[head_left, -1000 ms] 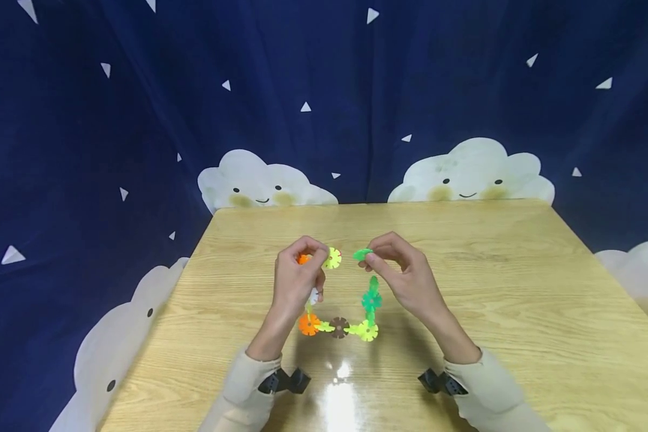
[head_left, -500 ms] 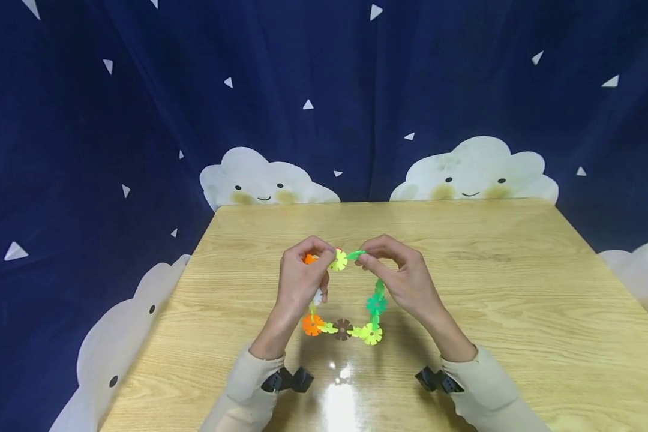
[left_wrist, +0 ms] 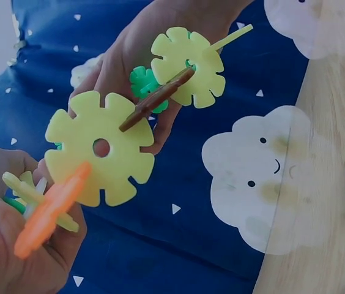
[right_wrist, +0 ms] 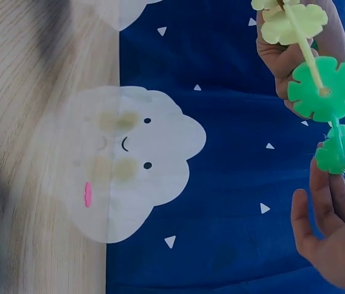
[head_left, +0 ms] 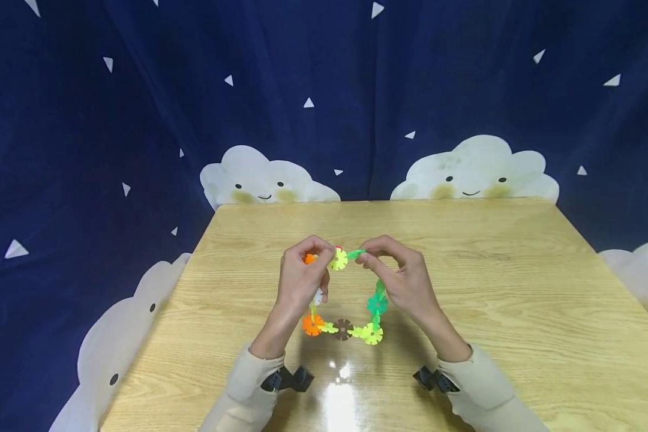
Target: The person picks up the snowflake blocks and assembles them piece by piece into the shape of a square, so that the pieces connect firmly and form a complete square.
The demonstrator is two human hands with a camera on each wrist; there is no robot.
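Both hands hold up a chain of slotted plastic snowflake discs, bent into a squarish loop. My left hand pinches the chain's upper left part, between an orange disc and a yellow disc. Opposite it, my right hand pinches a green disc whose edge meets the yellow one. Whether its slot is engaged cannot be told. Along the near side run an orange disc, a brown disc and a yellow-green disc. Fingers hide part of the white disc.
The wooden table lies under the hands. A small pink piece shows on its own in the right wrist view. Behind the table hangs a dark blue curtain with printed clouds and triangles.
The green disc in my right hand has moved left and met the yellow disc beside my left fingers. Over the last half second the hands are nearly still.
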